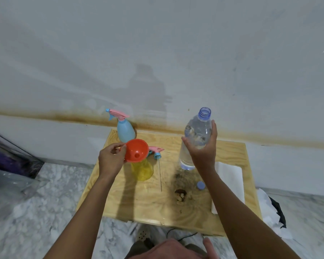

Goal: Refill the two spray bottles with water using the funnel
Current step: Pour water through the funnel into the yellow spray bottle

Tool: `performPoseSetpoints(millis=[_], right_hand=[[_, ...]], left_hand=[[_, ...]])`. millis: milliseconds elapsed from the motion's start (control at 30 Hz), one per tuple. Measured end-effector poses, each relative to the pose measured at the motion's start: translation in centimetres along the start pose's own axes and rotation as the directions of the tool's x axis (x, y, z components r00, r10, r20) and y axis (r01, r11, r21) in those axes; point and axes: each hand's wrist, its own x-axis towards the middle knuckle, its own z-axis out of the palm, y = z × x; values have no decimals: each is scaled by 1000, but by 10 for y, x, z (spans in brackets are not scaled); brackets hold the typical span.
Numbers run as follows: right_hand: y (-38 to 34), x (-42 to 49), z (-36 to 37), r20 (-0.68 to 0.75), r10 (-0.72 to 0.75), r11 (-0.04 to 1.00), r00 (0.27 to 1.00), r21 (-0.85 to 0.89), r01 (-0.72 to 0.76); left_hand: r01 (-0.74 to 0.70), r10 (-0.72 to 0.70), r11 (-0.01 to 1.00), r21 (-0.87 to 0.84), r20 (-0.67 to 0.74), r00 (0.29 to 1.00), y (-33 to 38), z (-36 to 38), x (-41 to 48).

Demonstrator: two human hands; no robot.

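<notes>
My left hand (110, 161) pinches the orange funnel (136, 150) seated in the yellow spray bottle (142, 170), right hand (204, 148) gripping the uncapped water bottle (195, 139) upright, right of it.

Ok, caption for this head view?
Left hand holds an orange funnel over the yellow spray bottle; right hand grips an uncapped water bottle.

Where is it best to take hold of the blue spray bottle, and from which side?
Probably grip the blue bottle round its upper body, from the right: it stands upright, its nozzle points left, and the funnel covers its base.
</notes>
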Motion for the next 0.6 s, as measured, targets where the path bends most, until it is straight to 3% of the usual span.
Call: performPoseSetpoints(millis=[300, 600], right_hand=[[3, 6, 7, -80, -74, 997, 994, -37, 71], [-2, 8, 4, -85, -15, 996, 996, 88, 22]], left_hand=[[-5, 5, 998, -61, -9, 1000, 2, 0, -8], [3, 2, 995, -96, 58, 998, 3, -4, -10]])
